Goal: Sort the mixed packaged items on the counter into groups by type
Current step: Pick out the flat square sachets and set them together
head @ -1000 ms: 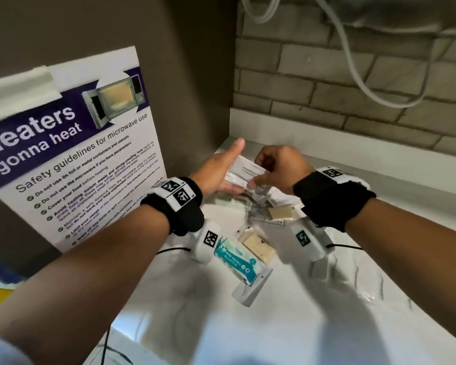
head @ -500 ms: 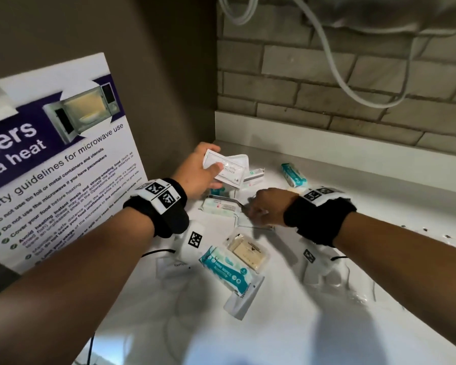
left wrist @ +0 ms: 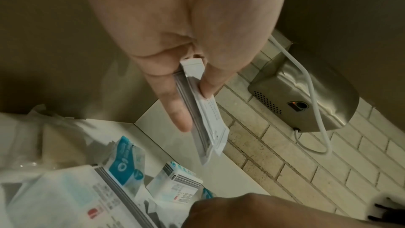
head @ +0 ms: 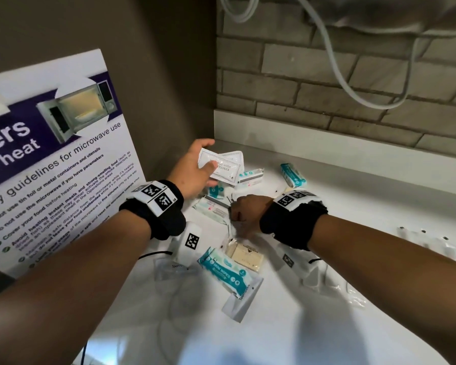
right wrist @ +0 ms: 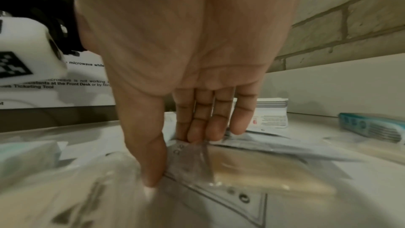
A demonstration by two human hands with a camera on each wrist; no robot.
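**Sachets in one hand, clear packet in the other**

A white tabletop (head: 340, 214) carries the mixed packets, with a microwave poster (head: 50, 159) leaning at its left edge. The left hand (head: 192, 172) is raised over the pile, its grip pinching two flat white sachets (head: 221, 164) between thumb and fingers (edge-on in the wrist view). The right hand (head: 245, 208) is down among the packets, thumb and fingers closed on a clear packet (right wrist: 190, 159). A teal wipes pack (head: 225, 272) lies nearest, touching a soap bar (head: 245, 255).
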